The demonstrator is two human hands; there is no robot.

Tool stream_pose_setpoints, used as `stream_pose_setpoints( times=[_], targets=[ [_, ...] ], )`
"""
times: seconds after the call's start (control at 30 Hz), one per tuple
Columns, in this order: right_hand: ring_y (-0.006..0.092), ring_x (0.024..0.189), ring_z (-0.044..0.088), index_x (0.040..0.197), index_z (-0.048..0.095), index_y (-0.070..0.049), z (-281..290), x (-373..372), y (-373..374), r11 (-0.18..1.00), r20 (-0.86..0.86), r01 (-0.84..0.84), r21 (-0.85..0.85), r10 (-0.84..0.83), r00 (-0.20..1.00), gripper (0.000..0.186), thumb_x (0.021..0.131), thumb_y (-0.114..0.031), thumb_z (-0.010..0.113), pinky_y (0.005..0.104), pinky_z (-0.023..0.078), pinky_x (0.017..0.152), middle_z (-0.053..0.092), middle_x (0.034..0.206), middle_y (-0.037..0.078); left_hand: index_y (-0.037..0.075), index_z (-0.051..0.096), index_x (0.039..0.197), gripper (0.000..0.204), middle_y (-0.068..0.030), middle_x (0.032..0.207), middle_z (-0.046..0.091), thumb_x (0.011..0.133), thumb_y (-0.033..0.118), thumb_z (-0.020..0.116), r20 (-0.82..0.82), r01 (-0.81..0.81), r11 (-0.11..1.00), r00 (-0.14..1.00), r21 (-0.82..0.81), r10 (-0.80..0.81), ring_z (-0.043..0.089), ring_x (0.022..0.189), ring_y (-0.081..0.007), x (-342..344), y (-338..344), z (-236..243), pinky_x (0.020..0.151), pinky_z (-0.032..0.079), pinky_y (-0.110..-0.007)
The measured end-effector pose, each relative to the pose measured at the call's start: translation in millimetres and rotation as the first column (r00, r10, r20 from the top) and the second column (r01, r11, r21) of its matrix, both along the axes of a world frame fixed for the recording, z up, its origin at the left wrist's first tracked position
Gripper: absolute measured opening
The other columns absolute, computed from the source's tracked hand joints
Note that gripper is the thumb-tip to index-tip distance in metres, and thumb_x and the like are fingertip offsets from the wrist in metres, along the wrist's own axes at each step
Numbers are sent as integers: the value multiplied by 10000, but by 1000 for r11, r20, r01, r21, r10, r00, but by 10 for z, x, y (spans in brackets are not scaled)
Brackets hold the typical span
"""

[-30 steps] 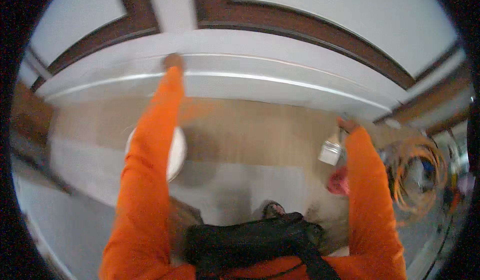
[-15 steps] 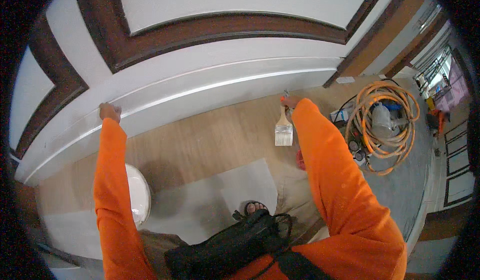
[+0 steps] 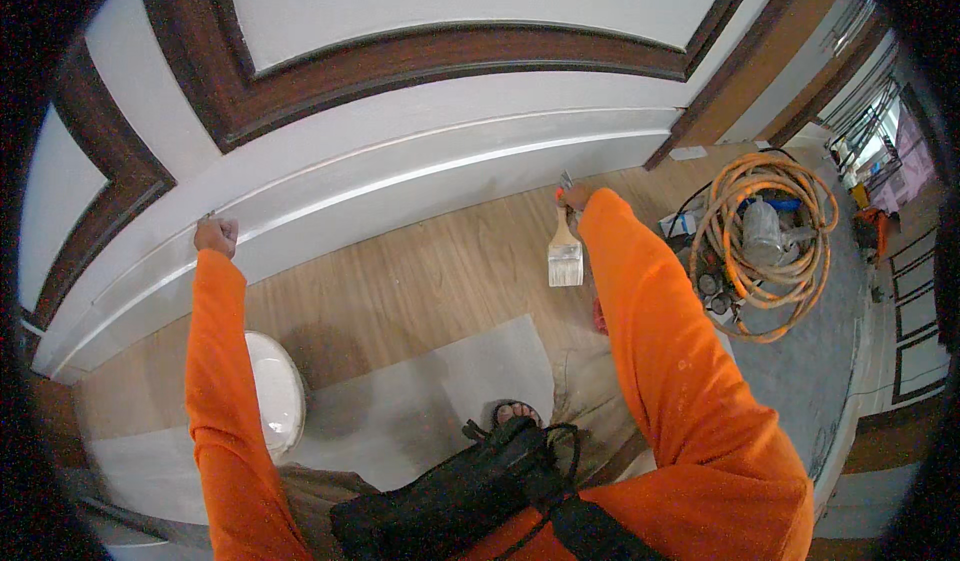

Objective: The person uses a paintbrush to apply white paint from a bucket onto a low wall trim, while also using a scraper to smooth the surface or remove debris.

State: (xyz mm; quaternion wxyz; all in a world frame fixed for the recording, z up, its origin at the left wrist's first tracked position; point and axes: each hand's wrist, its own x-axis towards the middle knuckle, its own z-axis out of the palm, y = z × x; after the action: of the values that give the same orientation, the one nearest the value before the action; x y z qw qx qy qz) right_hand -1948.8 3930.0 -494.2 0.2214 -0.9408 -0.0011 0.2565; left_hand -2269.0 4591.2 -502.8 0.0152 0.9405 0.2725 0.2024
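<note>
My left hand (image 3: 216,237) is closed against the ledge of the white baseboard (image 3: 420,171) at the left. Something tiny seems to stick out above its fingers, too small to name. My right hand (image 3: 577,197), near the baseboard's right part, is closed round a wide flat paintbrush (image 3: 564,256). The brush hangs bristles down, with a pale wooden handle and whitish bristles. A thin grey metal blade (image 3: 566,181) shows beyond the same hand; its kind is unclear. Below my left forearm stands a round bucket (image 3: 277,391) of white paint, partly hidden by the sleeve.
Dark brown moulding (image 3: 450,46) frames the white wall panels. At the right lies a coiled orange hose (image 3: 825,251) around a clear plastic container (image 3: 763,233). A grey sheet (image 3: 480,361) covers part of the wooden floor, under my sandalled foot (image 3: 516,413). A red object (image 3: 599,316) is by my right forearm.
My left hand has moved slightly down along the baseboard, and its fingers now look more curled. My right hand and the brush have shifted a little left; the metal blade shows more.
</note>
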Motion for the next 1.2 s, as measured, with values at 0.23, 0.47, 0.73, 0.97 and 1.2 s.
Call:
stream_pose_setpoints(
  times=[0.23, 0.47, 0.73, 0.97, 1.2],
  targets=[
    [244, 707, 582, 919, 628, -2, 107, 262, 144, 992, 82, -126, -12, 127, 989, 440, 709, -388, 651, 398, 449, 617, 631, 846, 125, 4, 511, 929, 186, -138, 896, 562, 844, 169, 488, 645, 581, 550, 758, -599, -97, 537, 959, -271, 260, -541, -466, 810, 483, -366],
    [195, 604, 580, 779, 657, -8, 609, 228, 405, 937, 8, -240, 254, 246, 969, 321, 729, -324, 633, 347, 446, 589, 627, 702, 89, -12, 492, 1001, 192, -147, 975, 573, 840, 89, 463, 474, 479, -41, 846, -877, -244, 547, 1011, -262, 597, -1912, 87, 869, 469, -374],
    [165, 580, 563, 759, 639, -15, 1167, 41, 1039, 850, -87, -511, 130, 523, 848, 331, 719, -343, 650, 336, 438, 558, 626, 724, 84, 44, 537, 884, 167, -74, 769, 534, 837, 189, 471, 446, 351, -311, 834, -883, -326, 545, 742, -220, 893, -2677, 395, 751, 480, -395],
    [285, 712, 605, 863, 597, -39, 1195, -196, 1109, 409, 371, -902, 137, 823, 430, 274, 694, -251, 632, 369, 464, 606, 632, 806, 132, 100, 523, 831, 320, -1, 620, 466, 844, 417, 477, 77, -4, -250, 946, -968, -316, 469, 565, -153, 986, -3742, 945, 603, 455, -319],
    [328, 929, 555, 1132, 517, -101, 1804, -1295, 503, 347, 809, -887, 305, 398, 433, 466, 706, -226, 659, 382, 473, 775, 554, 1055, 149, 90, 533, 999, 319, -33, 811, 539, 859, 370, 473, -142, -77, -713, 989, -697, 33, 524, 650, -145, 1259, -4659, 1937, 627, 458, -289]
  ],
)
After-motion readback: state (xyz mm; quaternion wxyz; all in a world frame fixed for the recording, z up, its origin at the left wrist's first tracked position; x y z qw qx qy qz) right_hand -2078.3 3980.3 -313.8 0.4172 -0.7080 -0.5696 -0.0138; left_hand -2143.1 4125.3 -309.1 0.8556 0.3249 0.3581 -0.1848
